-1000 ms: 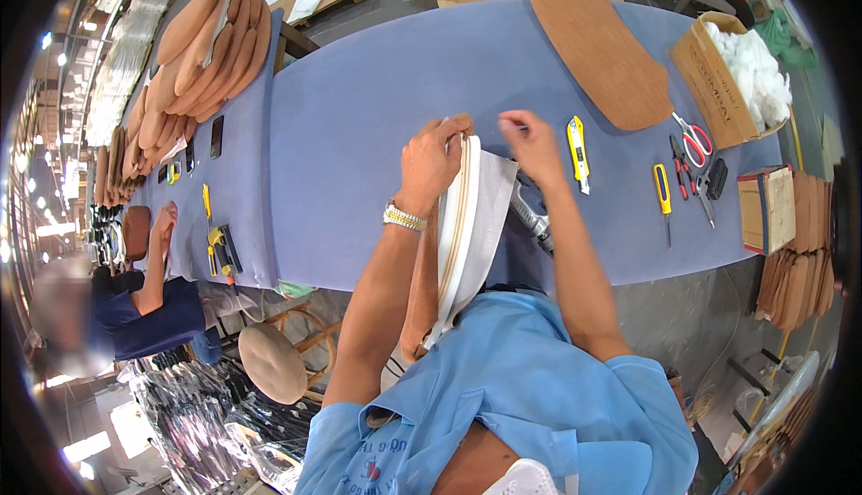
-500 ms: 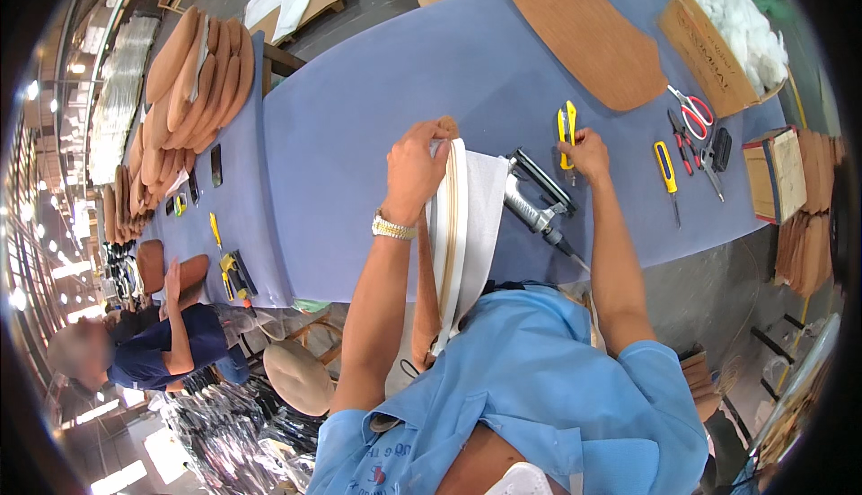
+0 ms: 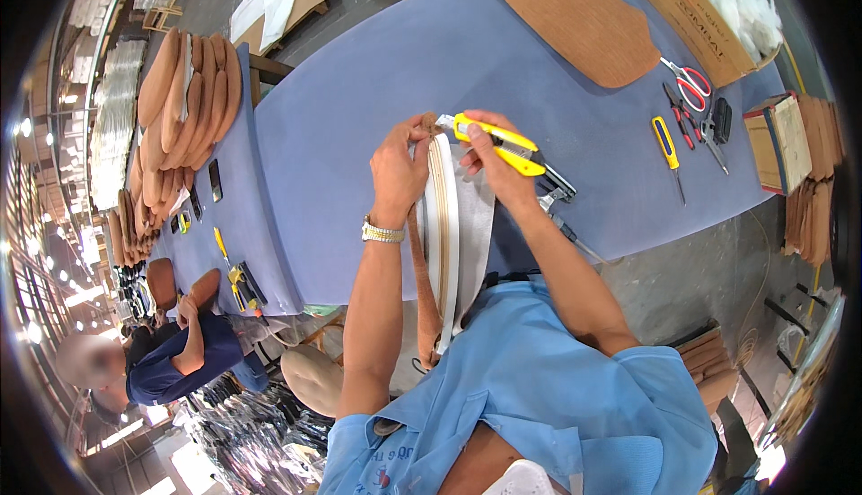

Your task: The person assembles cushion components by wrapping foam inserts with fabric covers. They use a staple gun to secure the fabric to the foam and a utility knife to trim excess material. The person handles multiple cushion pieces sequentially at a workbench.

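My left hand (image 3: 398,176), with a metal-band watch on its wrist, pinches the brown fabric (image 3: 429,125) at the far tip of a curved panel. Along the panel (image 3: 440,217) run white and beige edge strips, with brown cover fabric on its left and light grey cloth on its right. My right hand (image 3: 496,167) is closed round a yellow utility knife (image 3: 516,158). Its blade points left and is at the fabric beside my left fingertips; whether it touches cannot be made out. Partly hidden behind my right hand, a staple gun (image 3: 558,188) lies on the blue table (image 3: 332,136).
Toward the right are a brown padded panel (image 3: 575,19), red-handled scissors (image 3: 691,89), a yellow screwdriver (image 3: 665,145), pliers and a carton (image 3: 696,24) of white stuffing. Brown cushions (image 3: 184,105) are stacked at left. A person (image 3: 184,351) in dark blue sits at the left table.
My right hand has lifted the utility knife off the table and brought it left to the fabric tip. My left hand keeps its pinch. The person at left has moved their arms.
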{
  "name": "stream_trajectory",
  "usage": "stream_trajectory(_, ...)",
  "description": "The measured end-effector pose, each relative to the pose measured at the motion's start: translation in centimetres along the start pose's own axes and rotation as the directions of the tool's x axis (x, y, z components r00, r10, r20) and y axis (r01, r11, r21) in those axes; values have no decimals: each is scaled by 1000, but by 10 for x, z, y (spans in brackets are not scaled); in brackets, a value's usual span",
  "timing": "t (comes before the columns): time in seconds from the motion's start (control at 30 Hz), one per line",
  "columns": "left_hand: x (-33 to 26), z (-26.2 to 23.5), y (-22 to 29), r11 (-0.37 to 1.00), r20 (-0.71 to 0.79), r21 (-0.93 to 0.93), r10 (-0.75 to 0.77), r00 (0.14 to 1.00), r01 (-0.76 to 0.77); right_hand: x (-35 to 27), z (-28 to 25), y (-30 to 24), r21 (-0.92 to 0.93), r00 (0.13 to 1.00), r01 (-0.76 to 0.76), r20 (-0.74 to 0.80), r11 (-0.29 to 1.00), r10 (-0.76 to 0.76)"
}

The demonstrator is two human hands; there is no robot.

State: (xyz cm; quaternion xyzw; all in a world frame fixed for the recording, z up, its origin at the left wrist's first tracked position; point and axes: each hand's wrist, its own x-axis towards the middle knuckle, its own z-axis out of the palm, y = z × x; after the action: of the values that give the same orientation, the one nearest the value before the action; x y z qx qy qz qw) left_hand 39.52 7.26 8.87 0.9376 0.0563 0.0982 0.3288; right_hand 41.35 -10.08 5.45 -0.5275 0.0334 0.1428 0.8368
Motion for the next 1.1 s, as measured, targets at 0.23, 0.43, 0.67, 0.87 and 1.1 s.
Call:
stream_trajectory(0.23, -3, 1, -12, 998, -39, -14, 54, 998, -55, -13, 13, 16, -103, 990, 142, 7, 984, -142)
stream_trajectory(0.43, -3, -3, -6, 1000, -11, -23, 9, 1000, -9, -18, 15, 20, -379, 908, 407, 66, 831, -414)
stream_trajectory(0.67, -1, 0, -12, 995, -28, -8, 97, 995, -97, -21, 22, 28, -445, 880, 448, 67, 775, -470)
stream_trajectory(0.87, -1, 4, -18, 991, -66, 10, 136, 989, -135, -23, 20, 31, -440, 886, 446, 89, 780, -456)
stream_trajectory(1.1, 1, -3, -17, 997, 30, -2, 78, 997, -78, -27, 13, 25, -426, 886, 462, 175, 778, -430)
